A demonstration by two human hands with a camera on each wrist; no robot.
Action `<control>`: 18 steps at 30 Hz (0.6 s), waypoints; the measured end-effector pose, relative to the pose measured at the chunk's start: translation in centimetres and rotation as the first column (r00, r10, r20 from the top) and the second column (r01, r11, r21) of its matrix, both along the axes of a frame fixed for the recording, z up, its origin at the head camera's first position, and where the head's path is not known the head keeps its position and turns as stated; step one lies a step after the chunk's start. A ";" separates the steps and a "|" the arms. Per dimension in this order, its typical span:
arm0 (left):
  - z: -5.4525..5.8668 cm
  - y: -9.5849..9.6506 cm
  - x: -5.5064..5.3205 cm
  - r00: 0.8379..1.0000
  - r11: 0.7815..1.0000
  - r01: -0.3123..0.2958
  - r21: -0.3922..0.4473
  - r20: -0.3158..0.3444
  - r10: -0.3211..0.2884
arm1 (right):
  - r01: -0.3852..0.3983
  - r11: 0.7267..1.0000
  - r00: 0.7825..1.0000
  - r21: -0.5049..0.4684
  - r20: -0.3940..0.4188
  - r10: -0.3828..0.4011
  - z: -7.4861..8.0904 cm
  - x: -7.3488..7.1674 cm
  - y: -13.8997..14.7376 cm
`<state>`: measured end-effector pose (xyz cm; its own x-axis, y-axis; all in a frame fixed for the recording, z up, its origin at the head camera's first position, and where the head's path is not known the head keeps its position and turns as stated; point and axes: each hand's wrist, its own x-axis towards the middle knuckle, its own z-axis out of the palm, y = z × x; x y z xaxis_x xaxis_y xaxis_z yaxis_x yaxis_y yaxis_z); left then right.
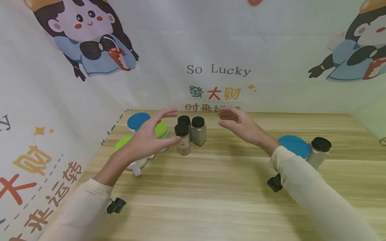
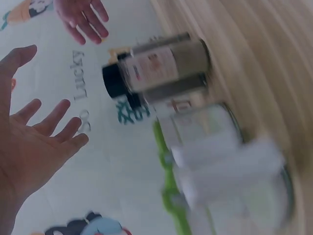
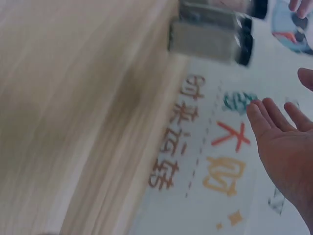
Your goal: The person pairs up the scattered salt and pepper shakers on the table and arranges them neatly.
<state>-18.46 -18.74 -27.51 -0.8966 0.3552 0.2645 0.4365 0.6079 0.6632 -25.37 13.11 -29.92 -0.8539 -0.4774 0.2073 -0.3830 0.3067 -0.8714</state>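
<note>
My left hand [image 1: 149,139] is raised with its thumb and fingers spread apart, holding nothing. Its thumb overlaps the front jar [image 1: 184,146], a black-lidded spice jar with a pale label, in the head view. Behind that stand a square-sided jar [image 1: 199,134] of greyish contents and another jar [image 1: 184,119], partly hidden, both with black lids. To the right of this group, my right hand [image 1: 241,126] hovers with relaxed fingers, palm turned inward and nothing in it. Beneath the left hand sit two green-lidded containers [image 2: 173,186] with white handles, partly covered by it in the head view.
A blue-lidded container [image 1: 138,121] stands at the back left of the wooden table [image 1: 205,194]. Beside my right forearm are another blue-lidded container [image 1: 294,146] and a black-lidded jar [image 1: 319,154]. A printed cloth [image 1: 163,47] hangs behind and along the left side.
</note>
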 end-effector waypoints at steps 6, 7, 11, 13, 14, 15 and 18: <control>-0.5 -5.1 1.4 0.992 0.992 -0.122 -0.034 -0.020 0.121 | -0.015 1.000 1.000 0.016 0.021 0.014 -1.2 -0.4 -2.6; -0.4 -6.0 1.7 0.989 0.988 -0.146 -0.047 -0.019 0.145 | -0.014 1.000 1.000 0.009 0.022 0.014 -1.5 -0.5 -3.0; -0.9 -9.0 2.6 0.977 0.973 -0.211 -0.093 0.002 0.212 | -0.002 1.000 1.000 -0.004 0.019 0.002 -2.4 -1.0 -3.8; -1.7 -10.3 2.8 0.975 0.968 -0.220 -0.117 -0.007 0.221 | 0.005 1.000 1.000 0.002 0.014 -0.005 -2.8 -1.3 -4.2; -2.2 -10.8 2.9 0.974 0.966 -0.224 -0.132 -0.010 0.225 | 0.011 1.000 1.000 0.006 0.013 -0.011 -3.0 -1.4 -4.4; -2.7 -11.2 3.0 0.974 0.962 -0.227 -0.150 -0.016 0.228 | 0.017 1.000 1.000 0.007 0.013 -0.018 -3.1 -1.5 -4.6; -4.3 -12.0 3.3 0.971 0.945 -0.238 -0.225 -0.032 0.237 | 0.027 1.000 0.999 0.008 0.025 -0.028 -3.6 -2.0 -5.3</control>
